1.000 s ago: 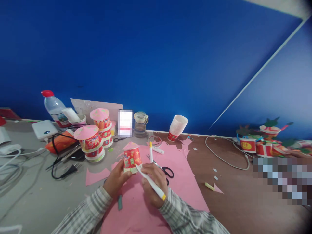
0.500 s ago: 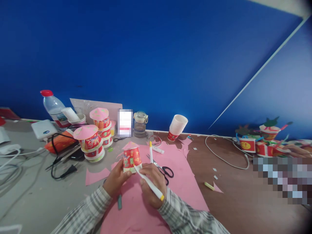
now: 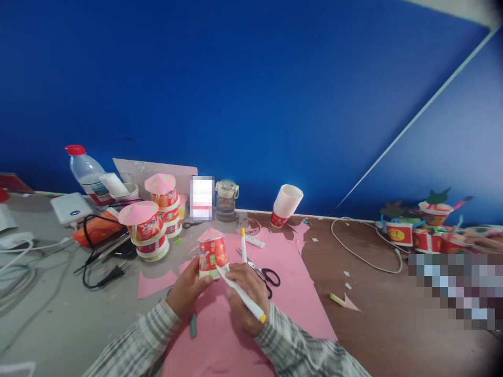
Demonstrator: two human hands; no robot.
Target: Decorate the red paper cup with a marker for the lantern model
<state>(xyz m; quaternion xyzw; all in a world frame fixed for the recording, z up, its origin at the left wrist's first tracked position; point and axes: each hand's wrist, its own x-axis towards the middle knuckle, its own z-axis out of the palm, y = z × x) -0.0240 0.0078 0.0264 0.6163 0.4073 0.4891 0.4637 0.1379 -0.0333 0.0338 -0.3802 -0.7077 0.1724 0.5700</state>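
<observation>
My left hand [image 3: 187, 287] is closed around the lower left side of a red printed paper cup [image 3: 214, 254], which stands upside down over a pink paper sheet [image 3: 298, 324]. In my right hand [image 3: 248, 296] is a white marker [image 3: 245, 298] with a yellow end; its tip meets the lower front of the cup. A yellow marker cap [image 3: 242, 233] tops another white piece that rises behind my right hand. Partly hidden by that hand, black-handled scissors [image 3: 271, 276] lie on the pink paper. A glue stick [image 3: 255, 241] rests farther back, and a grey-green piece [image 3: 193, 325] lies near my left wrist.
Cup towers with pink cone roofs [image 3: 138, 212] stand at left, beside a black plug cable [image 3: 110, 275]. Behind are a lidded bottle [image 3: 226, 201] and stacked paper cups [image 3: 288, 201]. At far right, a co-worker's hand [image 3: 487, 243] is near decorated cups [image 3: 398, 234].
</observation>
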